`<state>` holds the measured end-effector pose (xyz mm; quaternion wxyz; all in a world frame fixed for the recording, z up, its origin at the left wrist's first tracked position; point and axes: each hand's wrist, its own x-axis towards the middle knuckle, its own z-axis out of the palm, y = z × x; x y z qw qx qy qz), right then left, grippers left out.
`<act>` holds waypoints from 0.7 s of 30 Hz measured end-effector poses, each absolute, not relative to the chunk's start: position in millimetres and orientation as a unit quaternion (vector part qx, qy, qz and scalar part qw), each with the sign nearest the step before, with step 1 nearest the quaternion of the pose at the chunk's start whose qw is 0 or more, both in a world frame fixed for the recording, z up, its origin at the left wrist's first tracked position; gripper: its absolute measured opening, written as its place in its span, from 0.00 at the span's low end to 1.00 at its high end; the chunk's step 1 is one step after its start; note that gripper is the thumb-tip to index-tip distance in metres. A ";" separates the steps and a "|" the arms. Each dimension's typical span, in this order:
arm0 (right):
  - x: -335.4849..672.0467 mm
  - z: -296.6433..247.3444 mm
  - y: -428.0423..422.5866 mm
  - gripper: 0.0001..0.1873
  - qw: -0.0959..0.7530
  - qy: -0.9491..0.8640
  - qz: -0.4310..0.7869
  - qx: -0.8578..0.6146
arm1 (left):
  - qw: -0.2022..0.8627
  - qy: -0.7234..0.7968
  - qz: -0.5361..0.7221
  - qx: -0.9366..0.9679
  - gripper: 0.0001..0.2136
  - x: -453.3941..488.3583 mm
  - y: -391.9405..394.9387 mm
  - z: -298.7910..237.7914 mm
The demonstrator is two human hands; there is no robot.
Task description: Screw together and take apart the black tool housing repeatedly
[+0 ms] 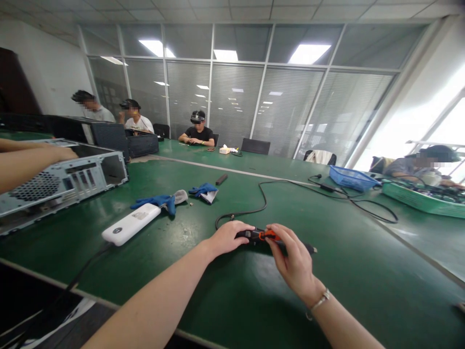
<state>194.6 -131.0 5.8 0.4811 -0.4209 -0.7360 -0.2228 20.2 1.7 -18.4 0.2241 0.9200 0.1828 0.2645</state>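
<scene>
Low over the green table (218, 291), my left hand (230, 238) is closed around the black end of a black-and-orange hand tool (257, 235), whose exact kind I cannot make out. My right hand (294, 257) pinches the tool's orange part between thumb and fingers. Beyond my right fingers a dark rod-like piece with a pale metal tip (313, 249) sticks out; whether it belongs to the tool is hidden by the hand. A black cable (262, 198) curves across the table to just behind my left hand.
An open computer case (105, 169) stands at left, with another person's arm (39, 160) reaching in. Nearby lie a white power strip (132, 224), blue-grey gloves (160, 201) and a dark bar (221, 179). Blue (352, 178) and green baskets (417, 198) stand right. Several people sit around.
</scene>
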 end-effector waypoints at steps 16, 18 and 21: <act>177.8 5.8 -135.0 0.28 0.449 -0.788 -0.143 -0.395 | 0.223 0.171 0.265 0.922 0.17 19.7 0.4 -16.2; 176.7 7.5 -135.2 0.30 0.449 -0.793 -0.126 -0.393 | 0.224 0.172 0.263 0.922 0.17 19.8 -0.7 -14.4; 176.2 8.4 -134.0 0.30 0.478 -0.763 -0.145 -0.410 | 0.228 0.183 0.258 0.921 0.19 19.9 -1.4 -13.1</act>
